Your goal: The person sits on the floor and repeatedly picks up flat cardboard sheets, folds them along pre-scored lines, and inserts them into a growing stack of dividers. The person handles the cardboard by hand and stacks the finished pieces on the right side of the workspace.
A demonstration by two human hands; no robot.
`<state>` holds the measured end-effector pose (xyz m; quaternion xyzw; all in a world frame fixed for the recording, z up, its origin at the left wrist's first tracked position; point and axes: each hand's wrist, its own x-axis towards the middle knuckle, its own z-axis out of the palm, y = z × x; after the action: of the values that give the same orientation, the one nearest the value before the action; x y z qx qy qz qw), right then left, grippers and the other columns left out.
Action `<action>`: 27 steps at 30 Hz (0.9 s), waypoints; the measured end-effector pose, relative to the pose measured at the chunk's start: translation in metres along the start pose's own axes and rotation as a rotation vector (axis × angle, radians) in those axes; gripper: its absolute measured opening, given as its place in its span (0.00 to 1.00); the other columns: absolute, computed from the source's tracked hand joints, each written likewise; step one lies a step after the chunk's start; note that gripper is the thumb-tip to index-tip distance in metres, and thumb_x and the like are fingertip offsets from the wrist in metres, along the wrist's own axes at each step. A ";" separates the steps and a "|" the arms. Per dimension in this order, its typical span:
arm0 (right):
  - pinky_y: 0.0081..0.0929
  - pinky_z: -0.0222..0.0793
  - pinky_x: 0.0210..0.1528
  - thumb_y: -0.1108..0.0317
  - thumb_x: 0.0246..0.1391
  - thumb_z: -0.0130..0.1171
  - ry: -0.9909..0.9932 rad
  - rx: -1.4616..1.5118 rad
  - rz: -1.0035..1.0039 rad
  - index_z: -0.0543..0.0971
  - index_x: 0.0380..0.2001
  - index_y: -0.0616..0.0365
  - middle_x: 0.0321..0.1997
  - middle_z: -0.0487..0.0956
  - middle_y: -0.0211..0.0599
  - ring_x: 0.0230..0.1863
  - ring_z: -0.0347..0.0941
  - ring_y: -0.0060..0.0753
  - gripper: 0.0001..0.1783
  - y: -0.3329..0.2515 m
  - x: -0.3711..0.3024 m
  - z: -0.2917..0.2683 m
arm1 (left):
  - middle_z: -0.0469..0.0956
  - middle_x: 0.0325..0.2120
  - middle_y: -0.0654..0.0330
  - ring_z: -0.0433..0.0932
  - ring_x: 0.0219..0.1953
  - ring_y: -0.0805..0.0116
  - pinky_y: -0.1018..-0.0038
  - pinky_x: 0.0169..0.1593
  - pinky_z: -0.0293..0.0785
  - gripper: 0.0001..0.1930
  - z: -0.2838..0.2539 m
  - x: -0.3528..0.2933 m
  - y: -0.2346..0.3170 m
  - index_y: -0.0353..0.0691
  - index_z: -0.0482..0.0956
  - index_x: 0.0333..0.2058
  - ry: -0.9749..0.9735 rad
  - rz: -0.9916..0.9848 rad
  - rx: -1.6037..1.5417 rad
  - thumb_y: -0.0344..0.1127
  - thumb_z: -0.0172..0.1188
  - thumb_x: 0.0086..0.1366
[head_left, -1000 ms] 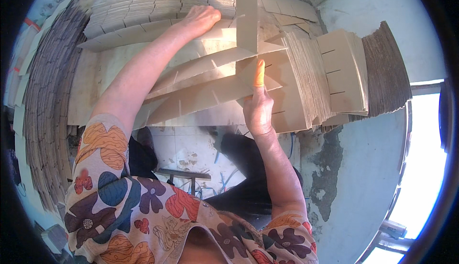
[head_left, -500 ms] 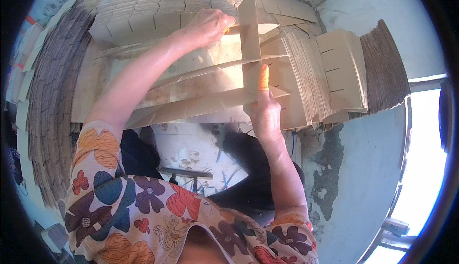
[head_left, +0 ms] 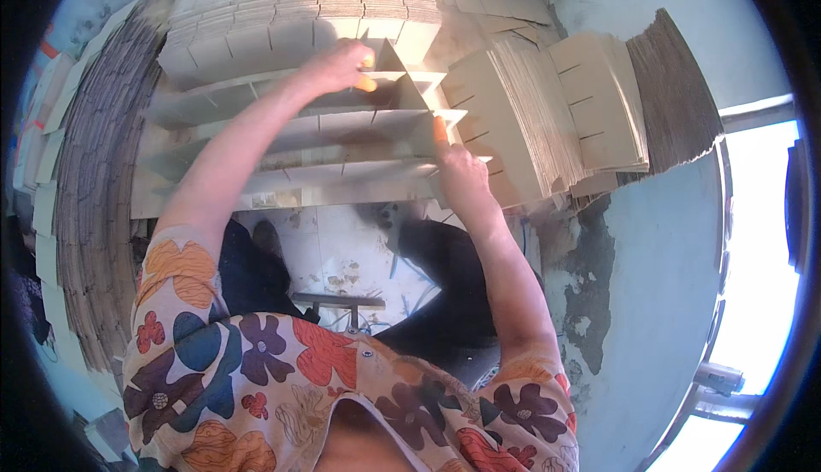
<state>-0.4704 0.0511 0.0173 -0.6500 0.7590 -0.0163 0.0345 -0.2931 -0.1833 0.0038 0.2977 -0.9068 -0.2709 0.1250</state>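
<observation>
Three long cardboard divider strips (head_left: 291, 130) stand on edge, running left to right across the work surface. A cardboard cross strip (head_left: 419, 91) sits across them near their right ends. My left hand (head_left: 338, 67), with orange covers on its fingertips, is closed on the farthest long strip, left of the cross strip. My right hand (head_left: 464, 177) is at the near end of the cross strip, its orange-covered digit pressed along it; the other fingers curl under and are partly hidden. It appears closed on the cross strip.
Stacks of slotted cardboard strips (head_left: 299, 10) line the back. More slotted cardboard sheets (head_left: 513, 104) lean at the right, beside a darker stack (head_left: 676, 91). A tall cardboard pile (head_left: 98, 156) bounds the left. Below the table edge are my legs and a metal bar (head_left: 342, 302).
The cross strip has come down lower among the long strips and shifted left. My left hand has moved left and nearer along the far strip; my right hand has shifted slightly left.
</observation>
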 end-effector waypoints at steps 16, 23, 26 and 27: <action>0.43 0.67 0.50 0.61 0.43 0.67 0.288 -0.207 0.428 0.76 0.43 0.59 0.48 0.73 0.44 0.54 0.65 0.49 0.23 0.116 -0.022 -0.019 | 0.80 0.35 0.50 0.78 0.40 0.50 0.59 0.40 0.72 0.17 -0.054 -0.143 -0.086 0.39 0.77 0.39 0.237 -0.228 0.205 0.28 0.68 0.48; 0.52 0.60 0.52 0.61 0.40 0.68 0.198 -0.189 0.511 0.77 0.42 0.58 0.49 0.71 0.43 0.56 0.62 0.47 0.24 0.107 -0.013 0.002 | 0.80 0.35 0.51 0.78 0.40 0.50 0.58 0.40 0.72 0.18 -0.059 -0.154 -0.075 0.42 0.77 0.41 0.202 -0.244 0.336 0.30 0.68 0.49; 0.52 0.59 0.51 0.63 0.37 0.67 0.293 -0.205 0.554 0.79 0.38 0.57 0.50 0.71 0.41 0.56 0.62 0.44 0.21 0.111 -0.008 0.005 | 0.80 0.35 0.51 0.78 0.40 0.50 0.57 0.40 0.73 0.19 -0.059 -0.155 -0.072 0.41 0.76 0.42 0.227 -0.242 0.333 0.31 0.68 0.49; 0.51 0.58 0.52 0.63 0.38 0.68 0.259 -0.199 0.564 0.78 0.39 0.57 0.50 0.71 0.41 0.56 0.62 0.45 0.22 0.111 -0.006 0.007 | 0.80 0.35 0.51 0.78 0.40 0.49 0.57 0.40 0.73 0.20 -0.057 -0.158 -0.077 0.41 0.76 0.43 0.272 -0.214 0.328 0.31 0.69 0.49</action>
<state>-0.5780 0.0743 0.0026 -0.4069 0.9051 -0.0143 -0.1227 -0.1093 -0.1631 -0.0030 0.4422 -0.8768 -0.0892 0.1666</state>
